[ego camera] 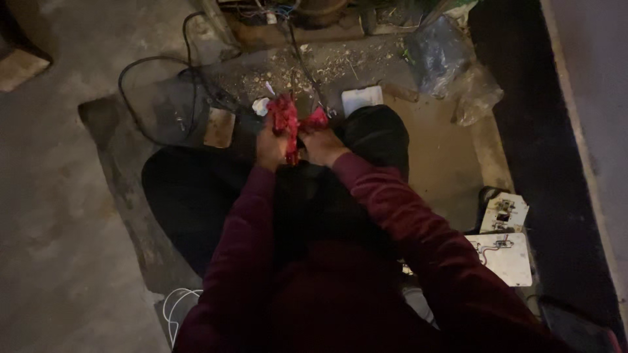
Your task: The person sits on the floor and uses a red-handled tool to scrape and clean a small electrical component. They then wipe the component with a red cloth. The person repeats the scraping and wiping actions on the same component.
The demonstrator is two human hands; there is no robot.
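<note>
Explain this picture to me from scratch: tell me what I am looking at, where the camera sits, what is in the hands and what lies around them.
There is no machine here. The single picture comes from a camera worn on a person's head, looking down at their own arms in dark red sleeves and at their knees in dark trousers. They appear to sit or crouch on a rough concrete floor in dim light.

The left hand and the right hand are close together, both closed in a grip on a bright red handled tool; the picture is too blurred to tell its exact kind.

Around them: black cables run across the floor on the left, a small white flat block lies just beyond the hands, a crumpled clear plastic bag sits at the upper right, and two white boards with small wired parts lie at the lower right.
</note>
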